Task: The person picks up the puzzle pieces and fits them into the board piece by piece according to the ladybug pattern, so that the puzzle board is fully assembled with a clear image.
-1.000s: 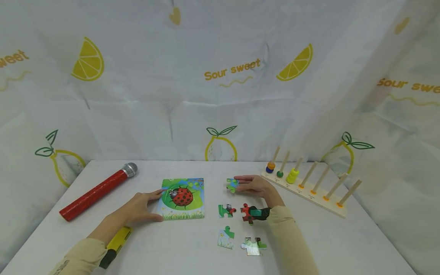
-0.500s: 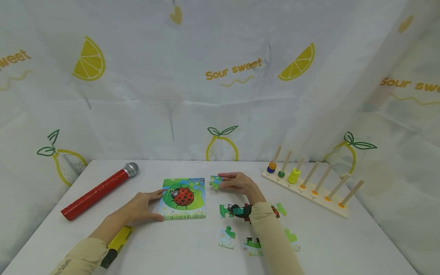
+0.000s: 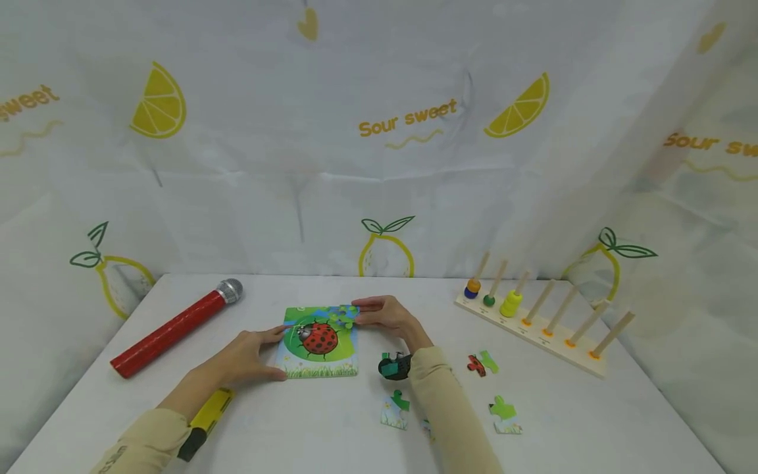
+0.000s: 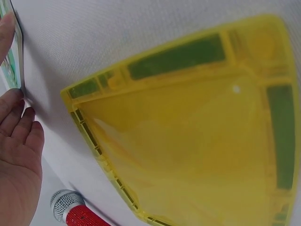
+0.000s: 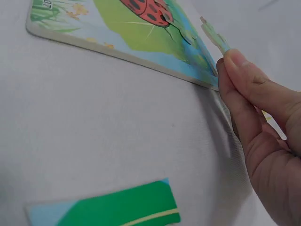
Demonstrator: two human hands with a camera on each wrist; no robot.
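A ladybird puzzle board (image 3: 320, 349) lies flat on the white table. My left hand (image 3: 260, 355) rests against its left edge with fairly straight fingers; in the left wrist view the fingertips (image 4: 21, 110) touch the board's edge (image 4: 18, 56). My right hand (image 3: 364, 315) pinches a green-and-blue puzzle piece (image 3: 343, 318) over the board's far right corner. In the right wrist view the piece (image 5: 214, 35) is held tilted just above that corner of the board (image 5: 141, 28) by the fingers (image 5: 244, 82).
Loose puzzle pieces lie at the front right (image 3: 393, 411) (image 3: 482, 363) (image 3: 503, 416). A red microphone (image 3: 177, 328) lies at the left. A wooden peg rack (image 3: 545, 329) with coloured rings stands at the right. A yellow translucent object (image 4: 188, 132) fills the left wrist view.
My right hand has carried the puzzle piece leftward from right of the board to over its far right corner. The left hand stayed on the board's left edge.
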